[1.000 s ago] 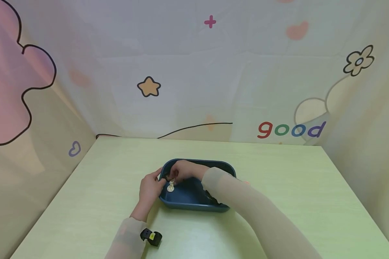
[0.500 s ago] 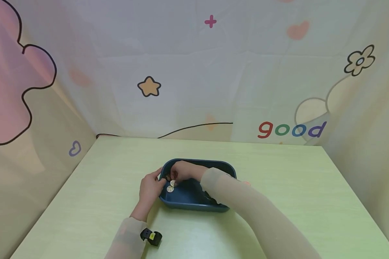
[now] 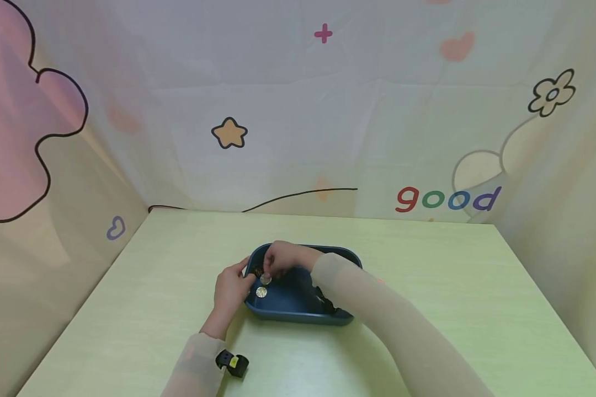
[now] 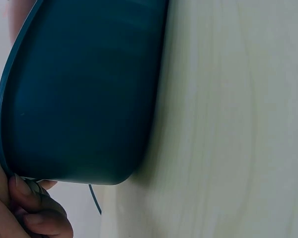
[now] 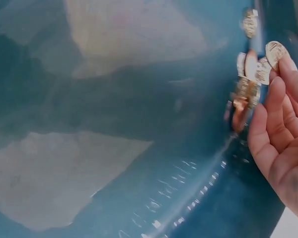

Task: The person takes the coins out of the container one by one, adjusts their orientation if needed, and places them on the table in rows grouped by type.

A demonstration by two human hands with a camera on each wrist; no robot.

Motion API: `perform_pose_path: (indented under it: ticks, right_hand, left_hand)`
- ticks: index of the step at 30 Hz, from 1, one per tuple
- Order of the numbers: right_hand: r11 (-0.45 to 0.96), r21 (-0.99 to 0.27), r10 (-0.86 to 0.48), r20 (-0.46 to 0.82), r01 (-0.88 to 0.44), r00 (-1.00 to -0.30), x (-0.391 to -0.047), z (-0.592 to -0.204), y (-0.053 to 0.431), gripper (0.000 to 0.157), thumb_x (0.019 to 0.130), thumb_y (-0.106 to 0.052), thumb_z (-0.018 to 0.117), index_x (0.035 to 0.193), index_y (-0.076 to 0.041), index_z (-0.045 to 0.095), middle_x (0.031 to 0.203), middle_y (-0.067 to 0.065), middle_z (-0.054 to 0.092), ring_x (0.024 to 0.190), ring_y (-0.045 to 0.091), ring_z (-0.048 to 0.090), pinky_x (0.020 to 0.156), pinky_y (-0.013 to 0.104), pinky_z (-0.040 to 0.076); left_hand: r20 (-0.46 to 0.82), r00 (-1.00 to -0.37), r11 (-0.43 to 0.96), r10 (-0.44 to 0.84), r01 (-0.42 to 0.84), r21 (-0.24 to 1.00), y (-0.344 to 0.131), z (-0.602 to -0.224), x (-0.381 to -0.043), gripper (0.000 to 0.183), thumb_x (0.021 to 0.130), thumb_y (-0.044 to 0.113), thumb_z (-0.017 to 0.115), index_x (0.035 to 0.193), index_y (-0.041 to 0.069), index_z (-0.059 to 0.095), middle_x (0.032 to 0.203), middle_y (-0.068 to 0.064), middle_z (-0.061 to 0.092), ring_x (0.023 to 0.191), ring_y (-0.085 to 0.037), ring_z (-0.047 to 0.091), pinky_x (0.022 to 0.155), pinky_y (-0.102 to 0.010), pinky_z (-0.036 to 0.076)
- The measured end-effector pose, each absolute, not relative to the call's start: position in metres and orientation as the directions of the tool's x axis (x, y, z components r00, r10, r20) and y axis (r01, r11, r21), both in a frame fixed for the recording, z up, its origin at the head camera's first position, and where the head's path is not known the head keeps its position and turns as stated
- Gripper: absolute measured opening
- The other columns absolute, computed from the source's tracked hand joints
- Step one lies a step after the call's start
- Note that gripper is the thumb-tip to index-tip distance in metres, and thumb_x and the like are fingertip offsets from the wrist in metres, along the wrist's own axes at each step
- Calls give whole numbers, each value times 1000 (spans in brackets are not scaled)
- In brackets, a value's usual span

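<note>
A dark blue plastic tub (image 3: 298, 317) sits on the table. My left hand (image 3: 232, 288) grips its left rim, thumb over the inside and fingers outside. My right hand (image 3: 284, 258) reaches over the tub's left end and pinches a gold-coloured coin (image 5: 275, 53) between thumb and fingertips. Just below those fingers, a cluster of gold and copper-toned coins (image 5: 244, 101) lies along the tub's end, several of them overlapping and blurred in the right wrist view. A single round coin (image 3: 261, 292) lies apart from them on the tub floor, toward the near side.
The pale wood-grain table (image 3: 179, 275) surrounds the tub, backed by a printed cloth (image 3: 278, 82) with more cloth at both sides. A black wrist camera (image 3: 232, 363) is strapped at the left sleeve. The right forearm (image 3: 377, 298) crosses over the tub's right end.
My right hand has risen slightly from the tub floor with a coin at its fingertips. The gap between that coin and the lone one below has widened. My left hand stays on the rim.
</note>
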State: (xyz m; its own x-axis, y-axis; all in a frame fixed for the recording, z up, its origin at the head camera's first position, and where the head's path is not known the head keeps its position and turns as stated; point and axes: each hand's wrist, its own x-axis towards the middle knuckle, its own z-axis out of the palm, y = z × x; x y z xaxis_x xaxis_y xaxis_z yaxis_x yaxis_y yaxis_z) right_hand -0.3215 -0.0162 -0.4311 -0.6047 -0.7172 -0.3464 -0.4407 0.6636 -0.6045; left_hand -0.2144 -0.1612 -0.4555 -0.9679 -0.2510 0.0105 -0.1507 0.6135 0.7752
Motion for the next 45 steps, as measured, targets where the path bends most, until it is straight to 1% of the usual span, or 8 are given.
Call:
perform_pose_path:
  ticks: [5, 10, 15, 20, 28, 33, 38, 45]
  right_hand:
    - [652, -640, -714, -338, -406, -613, -321, -418, -10, 11, 95, -7, 67, 95, 2, 74, 81, 3, 68, 70, 9, 63, 70, 24, 57]
    - [649, -664, -703, -336, -372, -626, -317, -401, 1, 13, 96, -10, 68, 96, 2, 73, 84, 7, 72, 77, 17, 72, 76, 29, 61]
    - [637, -680, -693, -300, -362, -655, -313, -385, 17, 13, 95, -13, 69, 94, 0, 73, 82, 3, 68, 74, 15, 70, 83, 37, 62]
    - [632, -700, -674, -284, -333, -682, -307, -376, 40, 13, 95, -15, 70, 93, -2, 72, 79, 1, 67, 72, 14, 68, 81, 34, 62]
    - [598, -766, -631, -269, -236, -727, -292, -373, 81, 14, 96, -14, 68, 90, -2, 70, 80, 4, 69, 77, 18, 69, 86, 40, 62]
    - [601, -777, -588, -271, -187, -763, -281, -375, 107, 14, 97, -15, 68, 93, -1, 70, 89, 12, 72, 77, 16, 68, 84, 36, 61]
    - [592, -793, -535, -254, -143, -805, -271, -377, 129, 16, 97, -17, 68, 98, -1, 70, 94, 12, 73, 77, 17, 65, 86, 39, 61]
    - [557, -819, -523, -217, -138, -825, -255, -380, 155, 21, 98, -19, 67, 103, 1, 70, 94, 11, 71, 81, 19, 67, 86, 37, 60]
  left_hand:
    - [18, -968, 622, -252, -148, 769, -162, -457, -215, 57, 82, 8, 58, 138, 2, 63, 60, 4, 38, 52, -11, 34, 51, -24, 26]
    - [13, -969, 620, -248, -149, 771, -161, -457, -214, 57, 82, 8, 58, 139, 2, 62, 59, 4, 38, 52, -11, 34, 50, -24, 27]
    - [21, -966, 620, -258, -149, 770, -160, -456, -214, 57, 82, 8, 58, 139, 2, 63, 59, 4, 38, 53, -11, 35, 51, -24, 27]
    - [13, -964, 618, -265, -159, 770, -157, -456, -214, 56, 83, 8, 58, 139, 2, 63, 59, 4, 38, 52, -11, 34, 50, -24, 27]
    - [12, -961, 612, -277, -167, 773, -157, -457, -215, 56, 82, 8, 58, 138, 3, 63, 60, 4, 39, 53, -11, 34, 50, -24, 27]
    - [3, -962, 604, -271, -168, 779, -157, -457, -214, 56, 83, 8, 58, 139, 2, 62, 60, 3, 40, 52, -11, 36, 50, -24, 28]
    - [2, -963, 601, -269, -166, 782, -157, -457, -212, 56, 83, 8, 58, 139, 2, 62, 62, 2, 42, 53, -12, 38, 51, -25, 29]
    - [19, -964, 618, -264, -154, 771, -158, -458, -213, 56, 84, 8, 58, 139, 2, 62, 61, 3, 40, 53, -12, 35, 51, -25, 27]
